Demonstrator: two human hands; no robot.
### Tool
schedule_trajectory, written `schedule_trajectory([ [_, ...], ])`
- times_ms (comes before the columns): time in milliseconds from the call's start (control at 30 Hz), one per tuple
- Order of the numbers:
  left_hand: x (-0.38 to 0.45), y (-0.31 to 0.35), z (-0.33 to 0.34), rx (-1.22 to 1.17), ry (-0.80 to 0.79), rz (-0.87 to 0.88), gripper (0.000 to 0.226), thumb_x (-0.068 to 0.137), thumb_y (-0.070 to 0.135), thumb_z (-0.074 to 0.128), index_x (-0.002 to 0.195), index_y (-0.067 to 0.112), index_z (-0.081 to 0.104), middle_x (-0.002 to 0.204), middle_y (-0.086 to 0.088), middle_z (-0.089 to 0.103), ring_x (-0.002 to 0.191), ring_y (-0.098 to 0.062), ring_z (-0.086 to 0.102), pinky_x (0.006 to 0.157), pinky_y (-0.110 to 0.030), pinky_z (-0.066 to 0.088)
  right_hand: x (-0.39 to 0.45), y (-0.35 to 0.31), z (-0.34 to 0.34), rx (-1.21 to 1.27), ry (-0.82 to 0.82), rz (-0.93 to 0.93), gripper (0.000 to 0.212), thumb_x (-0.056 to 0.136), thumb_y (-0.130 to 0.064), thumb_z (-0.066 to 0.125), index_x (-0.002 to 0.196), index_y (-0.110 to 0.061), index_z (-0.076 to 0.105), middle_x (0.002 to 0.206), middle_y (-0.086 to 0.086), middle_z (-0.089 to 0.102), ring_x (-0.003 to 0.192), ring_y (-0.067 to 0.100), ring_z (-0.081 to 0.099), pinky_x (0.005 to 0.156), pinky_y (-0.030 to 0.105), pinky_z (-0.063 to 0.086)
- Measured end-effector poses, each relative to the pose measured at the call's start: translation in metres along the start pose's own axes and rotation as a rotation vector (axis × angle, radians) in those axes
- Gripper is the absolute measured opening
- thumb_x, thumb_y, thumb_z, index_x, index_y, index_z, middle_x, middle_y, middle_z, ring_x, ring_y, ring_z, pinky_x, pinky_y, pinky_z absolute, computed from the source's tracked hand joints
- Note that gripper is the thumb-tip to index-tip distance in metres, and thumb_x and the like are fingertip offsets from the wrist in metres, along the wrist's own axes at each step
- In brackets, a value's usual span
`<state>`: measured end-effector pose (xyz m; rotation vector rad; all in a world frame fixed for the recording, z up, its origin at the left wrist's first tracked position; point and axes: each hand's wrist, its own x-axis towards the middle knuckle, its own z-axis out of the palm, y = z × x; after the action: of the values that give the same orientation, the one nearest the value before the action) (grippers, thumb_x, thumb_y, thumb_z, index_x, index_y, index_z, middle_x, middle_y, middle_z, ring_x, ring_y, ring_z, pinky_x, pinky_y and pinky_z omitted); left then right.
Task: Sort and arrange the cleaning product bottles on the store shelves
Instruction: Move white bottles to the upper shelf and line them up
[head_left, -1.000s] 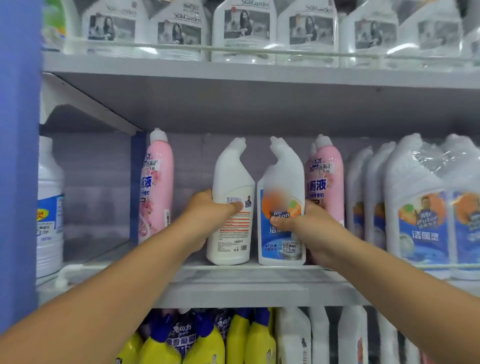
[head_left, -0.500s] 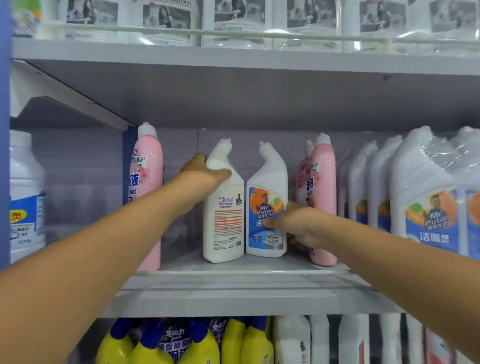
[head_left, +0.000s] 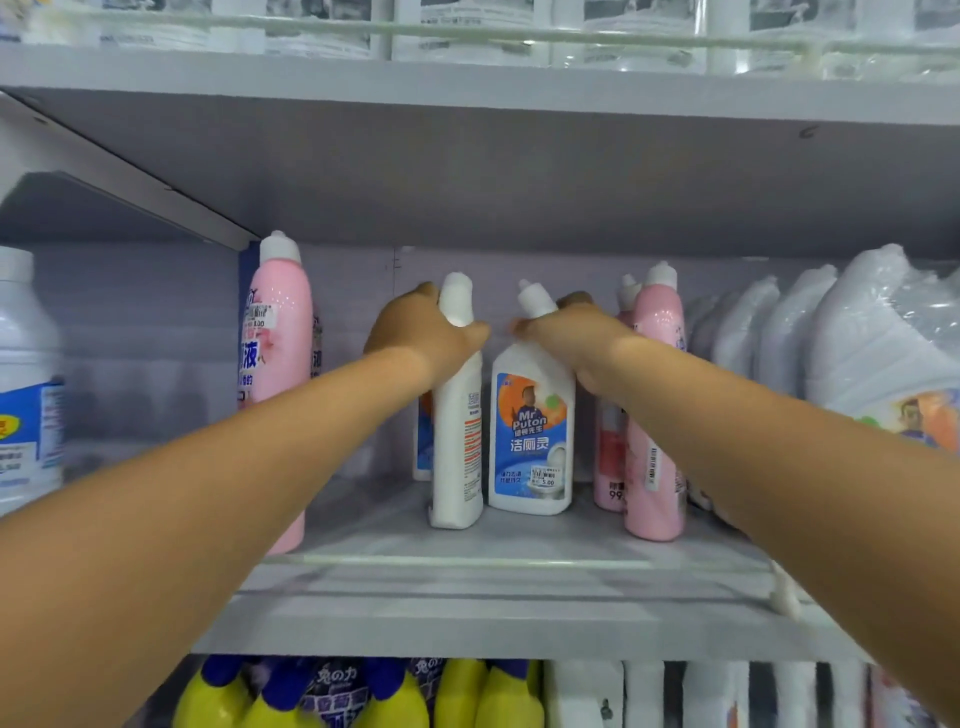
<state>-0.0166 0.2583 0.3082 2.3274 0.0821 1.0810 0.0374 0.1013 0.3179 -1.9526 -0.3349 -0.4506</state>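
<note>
Step in hand, by judgement: squaring two toilet-cleaner bottles deep on middle shelf (head_left: 519, 582).

Left hand (head_left: 421, 332) grips neck of side-on white bottle (head_left: 457, 441), fingers curled round it.

Right hand (head_left: 576, 338) grips neck of Mr Puton bottle (head_left: 530, 431), label forward, at 3 o'clock of first, almost touching.

Next likely: twist side-on bottle label-forward, align row with pink bottle (head_left: 654, 415) at 3 o'clock.

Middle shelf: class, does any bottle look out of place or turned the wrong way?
Yes. The white bottle gripped by the left hand shows its side and back label, while its neighbour, held by the right hand, faces front. A lone pink bottle stands apart on the left.
</note>
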Motion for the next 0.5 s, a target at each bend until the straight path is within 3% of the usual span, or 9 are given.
schedule_trajectory([
  [100, 0.000, 0.000, 0.012, -0.039, 0.052, 0.000, 0.042, 0.086, 0.046, 0.067, 0.109, 0.017, 0.048, 0.102, -0.003, 0.056, 0.086, -0.026, 0.057, 0.058, -0.031, 0.037, 0.010, 0.002, 0.007, -0.035, -0.008, 0.005, 0.051, 0.092, -0.036, 0.070, 0.129, -0.013, 0.044, 0.117, 0.010, 0.065, 0.100, 0.031, 0.068, 0.089, 0.045, 0.059],
  [267, 0.008, 0.000, 0.027, 0.005, 0.080, 0.024, 0.056, 0.083, 0.051, 0.069, 0.120, 0.015, 0.049, 0.115, -0.006, 0.058, 0.101, -0.029, 0.061, 0.080, -0.039, 0.054, 0.022, 0.002, 0.014, -0.037, -0.072, 0.064, 0.056, 0.091, -0.036, 0.071, 0.132, -0.012, 0.040, 0.115, 0.010, 0.065, 0.097, 0.031, 0.069, 0.087, 0.048, 0.061],
  [400, 0.018, -0.009, 0.027, -0.234, -0.044, -0.025, 0.049, 0.085, 0.045, 0.070, 0.118, 0.017, 0.047, 0.106, -0.002, 0.058, 0.085, -0.015, 0.059, 0.059, -0.027, 0.042, 0.037, 0.000, 0.016, -0.025, -0.139, 0.166, 0.048, 0.092, -0.031, 0.066, 0.130, -0.011, 0.046, 0.111, 0.015, 0.068, 0.093, 0.036, 0.072, 0.083, 0.053, 0.060],
  [500, 0.020, -0.020, 0.031, -0.392, -0.018, -0.080, 0.040, 0.088, 0.043, 0.068, 0.114, 0.020, 0.047, 0.100, 0.004, 0.059, 0.081, -0.011, 0.059, 0.058, -0.025, 0.041, 0.045, -0.002, 0.018, -0.054, -0.161, 0.243, 0.040, 0.095, -0.029, 0.061, 0.127, -0.009, 0.046, 0.114, 0.020, 0.066, 0.095, 0.043, 0.069, 0.085, 0.066, 0.054],
])
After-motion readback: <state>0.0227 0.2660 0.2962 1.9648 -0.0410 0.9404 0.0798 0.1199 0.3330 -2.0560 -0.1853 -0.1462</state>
